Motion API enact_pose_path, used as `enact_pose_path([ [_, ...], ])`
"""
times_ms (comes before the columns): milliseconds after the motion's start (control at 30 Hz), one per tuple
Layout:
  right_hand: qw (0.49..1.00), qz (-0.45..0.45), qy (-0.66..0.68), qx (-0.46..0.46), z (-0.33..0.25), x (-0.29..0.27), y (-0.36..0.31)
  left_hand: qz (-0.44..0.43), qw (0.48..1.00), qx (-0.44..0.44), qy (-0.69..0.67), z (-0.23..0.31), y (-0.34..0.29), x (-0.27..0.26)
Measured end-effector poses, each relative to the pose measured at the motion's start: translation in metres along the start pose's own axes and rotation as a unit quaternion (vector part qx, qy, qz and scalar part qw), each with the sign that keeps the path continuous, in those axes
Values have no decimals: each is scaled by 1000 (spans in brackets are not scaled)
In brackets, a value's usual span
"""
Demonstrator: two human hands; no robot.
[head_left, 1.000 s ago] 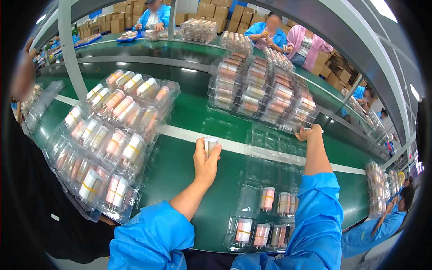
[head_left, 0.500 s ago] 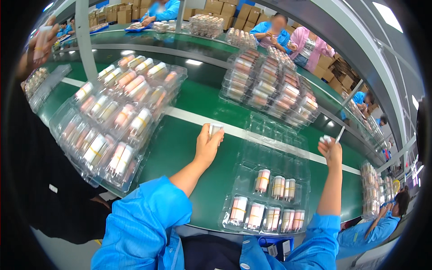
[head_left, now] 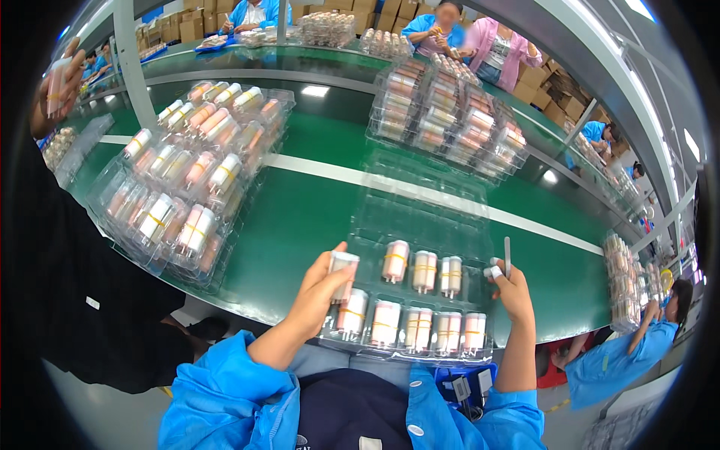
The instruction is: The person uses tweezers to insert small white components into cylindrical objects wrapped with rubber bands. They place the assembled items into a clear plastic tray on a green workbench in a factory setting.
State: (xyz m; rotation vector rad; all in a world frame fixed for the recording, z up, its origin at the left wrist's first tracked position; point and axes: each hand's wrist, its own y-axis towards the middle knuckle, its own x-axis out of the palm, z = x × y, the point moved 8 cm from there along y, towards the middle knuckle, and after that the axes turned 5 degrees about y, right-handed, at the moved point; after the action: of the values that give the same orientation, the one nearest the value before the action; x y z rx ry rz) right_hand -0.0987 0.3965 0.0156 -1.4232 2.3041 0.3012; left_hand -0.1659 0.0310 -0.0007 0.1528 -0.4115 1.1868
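at 6 o'clock there's a pale pinkish cylinder (head_left: pixel 344 279) with a whitish top, pinched between thumb and curled fingers of the left hand (head_left: pixel 313 292). it's near the left end of a clear compartment tray (head_left: pixel 365 253) at 5 o'clock, loaded with yellow-banded tube bundles (head_left: pixel 424 268). at 4 o'clock the right hand (head_left: pixel 515 298) is curled around a thin grey stick (head_left: pixel 508 253), small white pieces (head_left: pixel 492 271) at its fingertips.

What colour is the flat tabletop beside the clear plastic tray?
Green flat tabletop with a white stripe, clearest in the head view.
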Motion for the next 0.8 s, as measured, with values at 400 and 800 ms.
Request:
enact_pose_path([
  [400,995,-4,101,-23,-9,33,14,72,995,63,-31,13,-3,-43],
  [800,895,-285,337,-59,-189,174,36,384,833,381,113,65,-133,-133],
])
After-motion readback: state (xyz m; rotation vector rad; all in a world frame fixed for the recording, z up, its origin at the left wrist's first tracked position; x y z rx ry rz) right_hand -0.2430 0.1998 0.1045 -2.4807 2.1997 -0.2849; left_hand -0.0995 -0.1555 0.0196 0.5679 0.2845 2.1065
